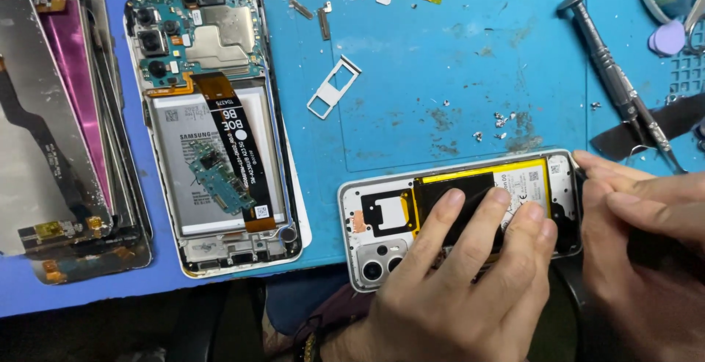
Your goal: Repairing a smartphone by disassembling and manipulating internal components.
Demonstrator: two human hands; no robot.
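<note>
A white phone shell (382,219) lies opened at the near edge of the blue mat, camera end to the left, with a black and yellow battery (470,186) inside it. My left hand (455,288) presses several fingertips flat on the battery. My right hand (646,252) grips the shell's right end, thumb and fingers wrapped around the edge. Whether a tool sits in that hand is hidden.
A second opened phone (213,127) with circuit board and flex cable lies to the left. A stack of screens (59,127) sits at far left. A screwdriver (617,75), a metal card tray (334,87), a black strip (653,123) and small screws lie on the blue mat (455,61).
</note>
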